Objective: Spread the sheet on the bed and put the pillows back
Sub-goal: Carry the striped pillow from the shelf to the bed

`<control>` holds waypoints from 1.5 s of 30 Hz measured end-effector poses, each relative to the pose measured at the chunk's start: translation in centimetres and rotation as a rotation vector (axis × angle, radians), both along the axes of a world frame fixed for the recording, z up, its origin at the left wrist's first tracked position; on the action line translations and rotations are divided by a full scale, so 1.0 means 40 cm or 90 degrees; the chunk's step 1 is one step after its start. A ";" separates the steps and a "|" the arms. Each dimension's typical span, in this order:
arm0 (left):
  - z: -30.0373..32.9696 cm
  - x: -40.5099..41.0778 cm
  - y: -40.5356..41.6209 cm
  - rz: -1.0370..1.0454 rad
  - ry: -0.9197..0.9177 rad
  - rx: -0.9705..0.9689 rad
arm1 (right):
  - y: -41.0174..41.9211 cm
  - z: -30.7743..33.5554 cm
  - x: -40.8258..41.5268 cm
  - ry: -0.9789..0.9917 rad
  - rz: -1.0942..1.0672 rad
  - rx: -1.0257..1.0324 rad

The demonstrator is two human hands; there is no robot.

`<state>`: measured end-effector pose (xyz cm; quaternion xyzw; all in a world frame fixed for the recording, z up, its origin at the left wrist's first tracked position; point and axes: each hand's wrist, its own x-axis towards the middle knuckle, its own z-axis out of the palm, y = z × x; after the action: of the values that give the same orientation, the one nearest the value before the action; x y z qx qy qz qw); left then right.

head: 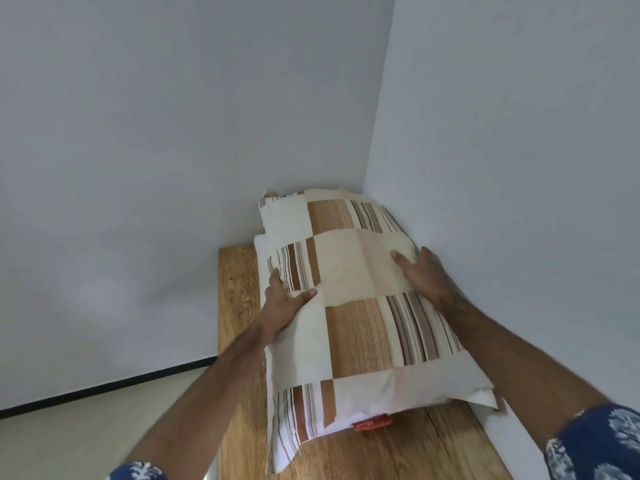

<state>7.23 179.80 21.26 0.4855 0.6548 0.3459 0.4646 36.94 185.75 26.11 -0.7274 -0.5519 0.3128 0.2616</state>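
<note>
A pillow (360, 327) in a cream, brown and striped patchwork case lies on a wooden board (239, 292) in the corner of the room. A second pillow (322, 213) with the same pattern sits beneath and behind it, against the wall. My left hand (282, 304) grips the top pillow's left edge, thumb on top. On the pillow's right side my right hand (424, 275) presses with its fingers curled into the fabric. A small red tag (372, 424) shows at the pillow's near end. No bed or sheet is in view.
White walls (138, 168) meet in a corner just behind the pillows, and the right wall (519, 168) runs close along the board. A pale floor (86, 427) with a black skirting line lies to the left of the board.
</note>
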 end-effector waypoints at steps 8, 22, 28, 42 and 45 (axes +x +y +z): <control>0.023 -0.053 -0.038 0.050 -0.316 -0.033 | 0.057 0.071 0.002 0.336 0.042 -0.053; 0.154 -0.193 -0.239 0.235 -0.462 0.046 | -0.095 0.260 -0.223 0.508 0.234 -0.027; 0.227 -0.365 -0.427 0.366 -0.377 0.194 | -0.180 0.336 -0.447 0.552 0.309 -0.208; 0.268 -0.696 -1.497 0.805 -0.197 0.360 | -0.938 0.335 -1.178 0.425 0.761 -0.324; 0.252 -0.691 -1.774 0.904 -0.134 0.350 | -1.178 0.312 -1.282 0.392 0.851 -0.331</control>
<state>-20.42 108.82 31.33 0.0113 0.6521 0.7562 0.0536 -14.33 138.65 38.60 -0.1588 -0.6844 0.7113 -0.0195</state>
